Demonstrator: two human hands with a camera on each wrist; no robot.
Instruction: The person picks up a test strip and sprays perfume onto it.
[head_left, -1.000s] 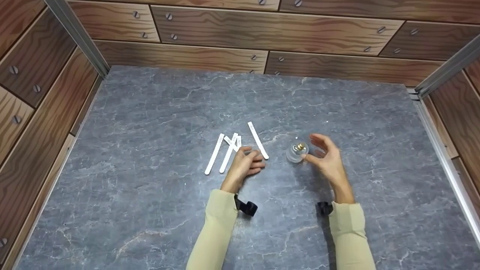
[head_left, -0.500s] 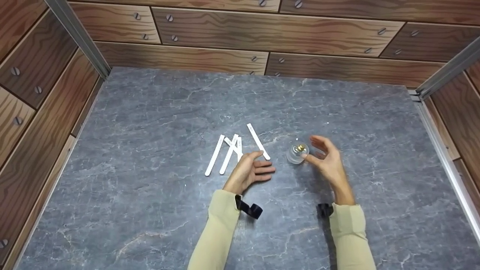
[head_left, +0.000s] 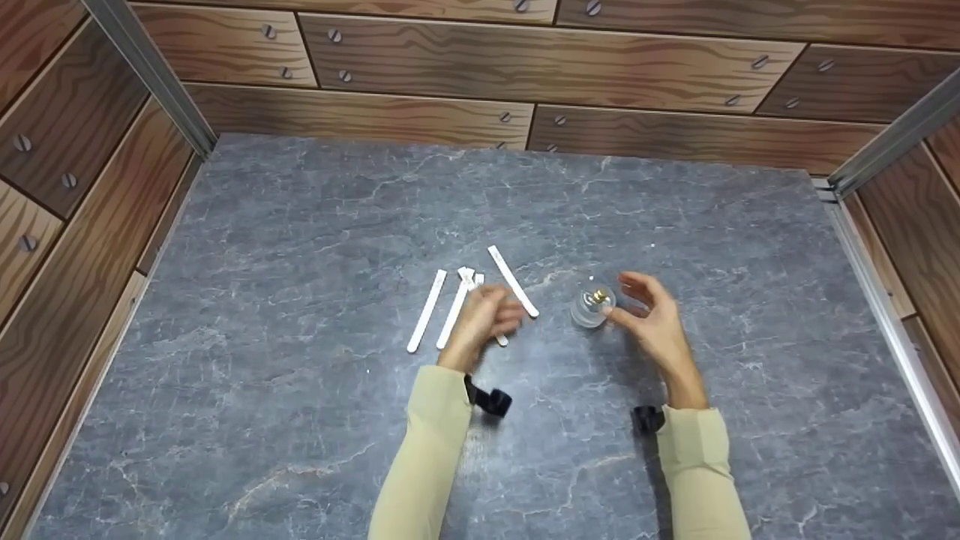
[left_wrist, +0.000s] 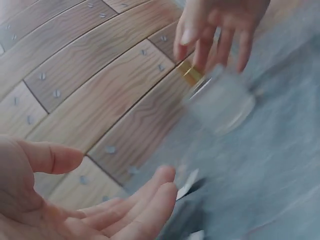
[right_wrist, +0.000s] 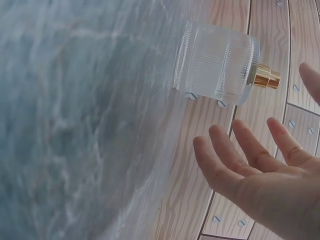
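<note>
A clear ribbed glass perfume bottle (head_left: 589,313) with a gold spray neck (right_wrist: 267,76) stands upright on the table. Beside it my right hand (head_left: 657,324) is held with fingers spread and slightly bent; the right wrist view has a gap between them and the glass. My left hand (head_left: 481,321) hovers over several white paper test strips, thumb apart from the loosely bent fingers, nothing between them in the left wrist view. One strip (head_left: 427,311) lies apart at the left, another (head_left: 514,281) at the right. Part of the middle group is hidden under the left hand.
The grey marbled tabletop (head_left: 300,420) is bounded by wood-patterned panels (head_left: 420,60) at the back and sides. Metal rails (head_left: 892,322) run along its edges. A black wrist camera (head_left: 495,403) sits at each sleeve cuff.
My left hand reached right towards the bottle, then came back left over the strips. Strips in the middle group have shifted slightly, one end now showing beside the hand. My right hand stays put.
</note>
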